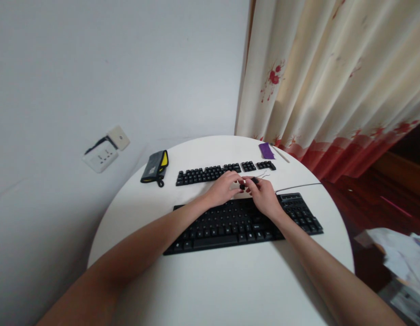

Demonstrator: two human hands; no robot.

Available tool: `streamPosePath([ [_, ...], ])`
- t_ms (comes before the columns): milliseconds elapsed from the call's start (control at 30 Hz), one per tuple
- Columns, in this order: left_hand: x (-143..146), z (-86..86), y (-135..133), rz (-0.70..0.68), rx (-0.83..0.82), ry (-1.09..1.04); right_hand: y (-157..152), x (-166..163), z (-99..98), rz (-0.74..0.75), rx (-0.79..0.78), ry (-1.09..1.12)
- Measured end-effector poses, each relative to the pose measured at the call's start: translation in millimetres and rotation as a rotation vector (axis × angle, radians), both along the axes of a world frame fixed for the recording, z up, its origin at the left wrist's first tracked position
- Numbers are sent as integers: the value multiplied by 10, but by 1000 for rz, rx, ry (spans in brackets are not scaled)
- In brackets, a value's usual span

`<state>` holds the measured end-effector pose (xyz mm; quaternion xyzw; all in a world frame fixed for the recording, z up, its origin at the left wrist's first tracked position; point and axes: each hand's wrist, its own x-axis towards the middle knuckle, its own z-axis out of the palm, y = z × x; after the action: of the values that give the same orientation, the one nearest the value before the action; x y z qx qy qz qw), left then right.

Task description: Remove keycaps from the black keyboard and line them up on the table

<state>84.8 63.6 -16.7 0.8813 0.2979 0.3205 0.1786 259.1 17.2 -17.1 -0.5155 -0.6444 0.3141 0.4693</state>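
A black keyboard [216, 233] lies across the table below my hands, with many keys in its upper rows taken off and its bottom row in place. My left hand [224, 189] is closed in a pinch on a small black keycap [243, 186], above the keyboard's back edge. Close beside it, my right hand [265, 195] has its fingers closed round a small black handle [254, 180]. Thin wire prongs [264, 174] show just beyond that handle, so it looks like a wire keycap puller. Loose black keycaps [210, 174] stand in rows behind my hands.
The round white table [128, 235] stands against the wall. On it are a grey and yellow pouch [156, 166], a purple cloth [266, 151], a thin pale stick [280, 154] and the keyboard's cable [298, 186]. A curtain [308, 90] hangs behind; papers [396, 253] lie at the right.
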Motion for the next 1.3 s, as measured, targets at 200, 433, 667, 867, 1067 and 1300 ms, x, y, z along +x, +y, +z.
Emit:
streamPosePath([
  [200,-7,7,-4,-25,15,37,1,3,-30,5,1,-17],
  [433,-15,16,9,-12,-25,82,-17,-4,2,44,49,-26],
  [667,-3,42,-12,7,-79,71,-3,8,-6,73,67,2],
  [867,10,58,-53,4,-41,13,4,25,36,33,97,62],
  [1067,5,43,-65,24,-45,-35,16,33,6,-39,81,79],
  [1300,-6,70,-60,-49,48,-61,36,46,2,-123,17,62],
])
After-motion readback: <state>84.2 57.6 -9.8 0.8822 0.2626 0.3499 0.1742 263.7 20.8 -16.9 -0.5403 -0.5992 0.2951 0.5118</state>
